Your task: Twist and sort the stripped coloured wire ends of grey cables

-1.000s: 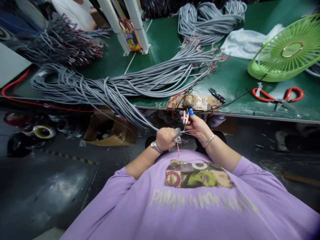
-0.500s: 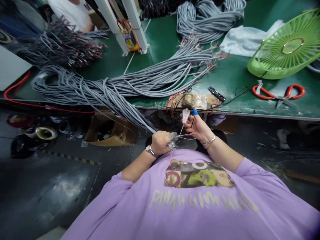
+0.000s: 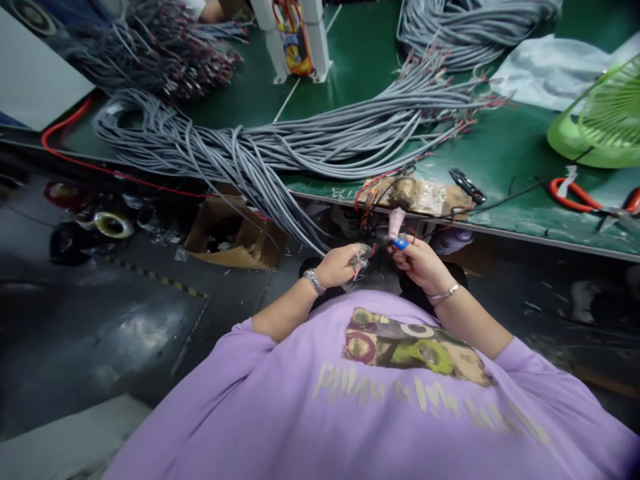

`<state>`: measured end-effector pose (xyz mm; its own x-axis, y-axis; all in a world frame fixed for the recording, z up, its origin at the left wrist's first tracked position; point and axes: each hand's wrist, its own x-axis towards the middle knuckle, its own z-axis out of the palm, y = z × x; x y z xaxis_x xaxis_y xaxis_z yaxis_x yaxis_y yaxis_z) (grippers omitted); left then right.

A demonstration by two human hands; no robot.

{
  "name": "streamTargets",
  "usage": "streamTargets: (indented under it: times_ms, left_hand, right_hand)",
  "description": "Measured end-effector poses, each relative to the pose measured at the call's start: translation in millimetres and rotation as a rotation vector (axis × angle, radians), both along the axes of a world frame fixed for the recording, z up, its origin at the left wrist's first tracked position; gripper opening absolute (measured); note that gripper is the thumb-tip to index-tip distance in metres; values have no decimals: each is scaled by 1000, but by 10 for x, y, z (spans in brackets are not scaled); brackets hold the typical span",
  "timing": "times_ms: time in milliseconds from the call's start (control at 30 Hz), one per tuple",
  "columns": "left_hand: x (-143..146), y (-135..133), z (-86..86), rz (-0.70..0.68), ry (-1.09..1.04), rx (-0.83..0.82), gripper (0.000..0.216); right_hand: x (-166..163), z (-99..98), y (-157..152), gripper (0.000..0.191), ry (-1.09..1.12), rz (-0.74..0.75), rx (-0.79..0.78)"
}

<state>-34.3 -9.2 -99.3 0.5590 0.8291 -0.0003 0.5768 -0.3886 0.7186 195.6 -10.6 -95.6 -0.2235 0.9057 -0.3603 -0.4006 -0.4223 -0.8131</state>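
With the left hand (image 3: 339,266) closed round gray cables (image 3: 281,200) draped off the table's (image 3: 525,150) near edge, I'd brace their ends firmly while the right hand (image 3: 423,265), just beside, pinches the pink clip (image 3: 397,222).

My left hand (image 3: 340,265) is clenched round the ends of the grey cables (image 3: 295,210), which come spilling over the edge of the green table (image 3: 525,140), reddish wires (image 3: 357,270) poking out! And here, just beside it, my right hand (image 3: 420,262), a blue cap (image 3: 401,244) on one fingertip, pinches a pale pink tool (image 3: 397,222), slightly blurred! Up on the table, a black cutter (image 3: 467,185) lies by a taped block (image 3: 425,195); farther right, red-handled snips (image 3: 575,195) sit near the green fan (image 3: 575,145). Below the table, off left, an open cardboard box (image 3: 250,243)!
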Motion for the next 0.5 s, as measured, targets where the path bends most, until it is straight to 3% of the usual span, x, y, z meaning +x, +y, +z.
streamTargets:
  times_ms: [267, 500]
  left_hand:
    - [208, 54, 123, 78, 77, 30, 48]
    - [192, 17, 175, 27, 135, 43, 55]
  right_hand:
    - [-88, 89, -206, 41, -205, 31, 353]
    - [-220, 92, -204, 39, -337, -2, 408]
